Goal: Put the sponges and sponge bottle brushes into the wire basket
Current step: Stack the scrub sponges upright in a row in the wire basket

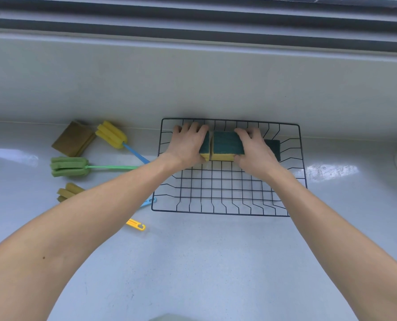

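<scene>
Sponges (227,147) are feeling light and squashy, I reckon; my left hand (187,144) and right hand (254,150) are gripping their ends inside the basket (227,213).

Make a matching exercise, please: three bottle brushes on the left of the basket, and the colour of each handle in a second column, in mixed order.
Column 1:
1. yellow sponge brush
2. green sponge brush
3. olive sponge brush

Column 2:
A. green handle
B. yellow handle
C. blue handle

Pairs: 1-C, 2-A, 3-B. The olive brush's handle passes under the left forearm, so this pair rests on the yellow tip showing beyond it.
</scene>
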